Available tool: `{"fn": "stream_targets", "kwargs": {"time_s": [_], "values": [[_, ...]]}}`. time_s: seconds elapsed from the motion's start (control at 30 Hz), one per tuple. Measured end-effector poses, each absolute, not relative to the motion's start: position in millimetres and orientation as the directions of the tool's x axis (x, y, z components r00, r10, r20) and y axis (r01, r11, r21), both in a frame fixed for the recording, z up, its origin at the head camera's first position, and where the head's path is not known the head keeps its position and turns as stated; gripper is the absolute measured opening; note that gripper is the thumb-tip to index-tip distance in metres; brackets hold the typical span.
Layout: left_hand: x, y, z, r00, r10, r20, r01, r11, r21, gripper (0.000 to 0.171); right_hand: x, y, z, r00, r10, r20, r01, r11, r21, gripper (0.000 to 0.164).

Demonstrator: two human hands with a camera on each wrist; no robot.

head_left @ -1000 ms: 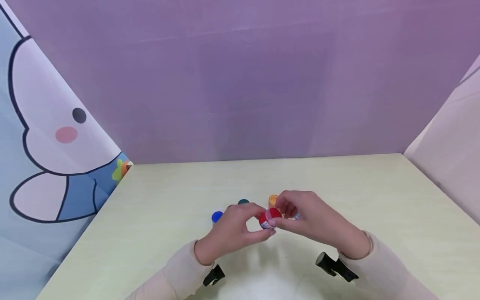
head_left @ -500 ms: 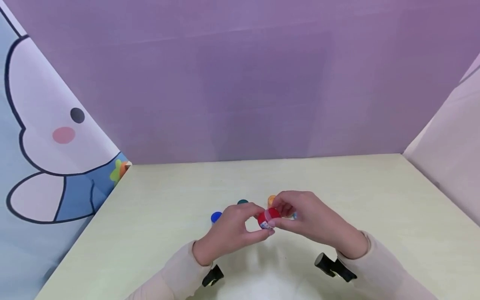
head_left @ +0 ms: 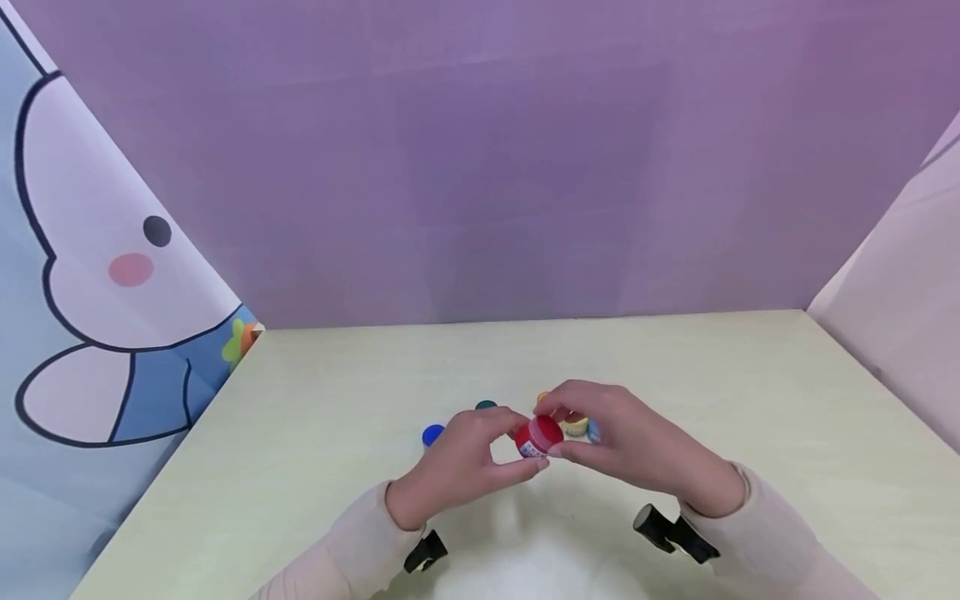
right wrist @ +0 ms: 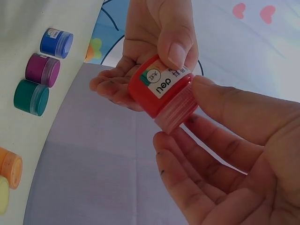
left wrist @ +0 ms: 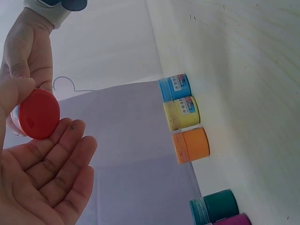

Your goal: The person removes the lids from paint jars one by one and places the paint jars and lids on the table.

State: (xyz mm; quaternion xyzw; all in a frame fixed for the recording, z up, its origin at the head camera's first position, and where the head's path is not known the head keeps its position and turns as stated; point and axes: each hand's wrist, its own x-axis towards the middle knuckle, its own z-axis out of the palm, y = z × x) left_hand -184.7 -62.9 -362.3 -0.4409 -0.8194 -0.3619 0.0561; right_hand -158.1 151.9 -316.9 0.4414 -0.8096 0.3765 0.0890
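A small red paint jar [head_left: 524,443] with a clear screw lid [right wrist: 176,111] is held above the table, tilted, its lid toward my right hand. My left hand [head_left: 467,457] grips the jar's body, the thumb lying on its white label in the right wrist view. At the lid, my right hand [head_left: 615,425] has its thumb on one side and fingertips on the other, pinching it. From the left wrist view, the jar's red base faces the camera and the left hand's other fingers spread out below it.
Behind the hands stand other paint jars: blue [head_left: 432,434], green [head_left: 486,404], purple [right wrist: 42,70], orange [left wrist: 192,144], yellow [left wrist: 183,112] and light blue [left wrist: 176,87]. A purple backdrop [head_left: 525,167] closes off the table's [head_left: 337,375] far edge.
My right hand's fingers have shifted around the lid and spread a little, uncovering the yellow jar behind. The left hand and the red paint jar stay nearly in place.
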Motion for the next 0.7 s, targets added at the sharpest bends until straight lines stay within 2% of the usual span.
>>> {"fn": "stream_targets", "kwargs": {"time_s": [0.13,0.33,0.43,0.53,0.7], "values": [[-184.6,-62.7,-363.5,-0.605,0.686,0.405,0.764,0.354,0.540,0.026,-156.9,151.5,-317.2,-0.615,-0.626,0.479,-0.771,0.353,-0.530,0.029],[-184.3,-62.3,-362.8,-0.614,0.679,0.402,0.756,0.361,0.546,0.028,-154.8,151.4,-314.7,-0.756,-0.535,0.379,-0.640,0.479,-0.601,0.029],[-184.0,-62.3,-362.4,-0.614,0.677,0.407,0.759,0.363,0.541,0.027,-154.6,150.6,-314.6,-0.803,-0.510,0.308,-0.571,0.513,-0.641,0.029],[-183.6,-62.4,-363.0,-0.614,0.677,0.406,0.759,0.366,0.539,0.026,-154.7,149.2,-315.7,-0.820,-0.509,0.261,-0.535,0.521,-0.665,0.027],[-183.3,-62.9,-364.3,-0.620,0.673,0.404,0.754,0.367,0.545,0.026,-155.3,147.5,-316.8,-0.819,-0.511,0.262,-0.539,0.526,-0.658,0.027]]}}
